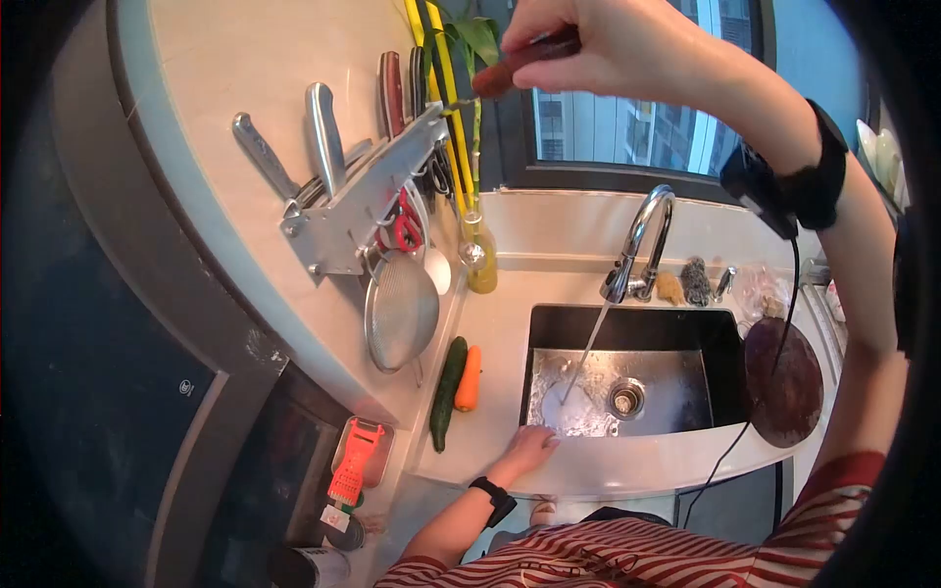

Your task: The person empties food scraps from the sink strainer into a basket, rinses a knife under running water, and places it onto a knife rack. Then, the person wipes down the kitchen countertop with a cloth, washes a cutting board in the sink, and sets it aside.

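Note:
My right hand is raised high, at the far end of the wall-mounted knife rack. Its fingers are closed around a reddish-brown-handled tool. A thin part of this tool reaches toward the rack's end; its exact kind does not show clearly. Down at the front edge of the sink, my left hand rests on the counter with nothing visible in it. Left of the sink, a cucumber and a carrot lie side by side. Water runs from the faucet into the basin.
Several knives stand in the rack, with red scissors and a mesh strainer hanging below. A bottle with plant stalks occupies the corner. A dark oval board is right of the sink. An orange grater lies lower left.

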A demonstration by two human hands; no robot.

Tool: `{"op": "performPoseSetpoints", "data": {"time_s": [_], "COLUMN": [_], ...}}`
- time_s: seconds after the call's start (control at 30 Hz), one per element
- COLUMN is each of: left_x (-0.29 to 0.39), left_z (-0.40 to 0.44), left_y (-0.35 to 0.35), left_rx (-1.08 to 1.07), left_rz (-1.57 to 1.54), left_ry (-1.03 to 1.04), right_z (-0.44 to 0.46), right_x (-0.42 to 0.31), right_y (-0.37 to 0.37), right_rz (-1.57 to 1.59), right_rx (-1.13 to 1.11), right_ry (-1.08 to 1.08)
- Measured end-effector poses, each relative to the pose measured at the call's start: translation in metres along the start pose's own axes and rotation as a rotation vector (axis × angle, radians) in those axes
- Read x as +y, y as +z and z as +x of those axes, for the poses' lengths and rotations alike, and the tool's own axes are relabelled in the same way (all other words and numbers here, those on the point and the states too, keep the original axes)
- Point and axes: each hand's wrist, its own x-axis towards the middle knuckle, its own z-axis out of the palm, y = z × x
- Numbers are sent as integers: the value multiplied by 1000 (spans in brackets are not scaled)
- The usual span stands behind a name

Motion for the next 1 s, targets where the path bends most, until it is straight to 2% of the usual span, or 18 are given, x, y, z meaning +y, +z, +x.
{"op": "performPoseSetpoints", "data": {"time_s": [0.17, 0.43, 0.53, 0.6, 0.63, 0.7, 0.73, 0.77, 0.83, 1.0], "left_x": [4, 2, 3, 3, 3, 3, 3, 2, 2, 2], "left_z": [-4, -8, -9, -10, -11, -11, -11, -11, -11, -11], "left_y": [0, 3, 4, 3, 2, 1, 1, 1, 1, 1], "left_rx": [30, 113, 132, 147, 162, 169, 173, 184, 186, 189], "left_rz": [48, 35, 53, 46, 37, 40, 43, 44, 77, 56], "left_ry": [-13, 49, 31, 52, 70, 85, 97, 102, 106, 99], "right_z": [27, 66, 83, 95, 101, 116, 126, 133, 144, 174], "right_x": [-5, -21, -25, -20, -17, -11, -9, -6, -5, 4], "right_y": [-1, -12, -12, -3, 0, 5, 12, 17, 27, 48], "right_rz": [-112, -278, -453, -771, -775, -975, -859, -867, -819, -703], "right_rx": [14, -174, -228, -133, -133, 77, 29, 33, 261, 214], "right_ry": [-95, -132, -164, -276, -278, -505, -327, -334, -503, -557]}}
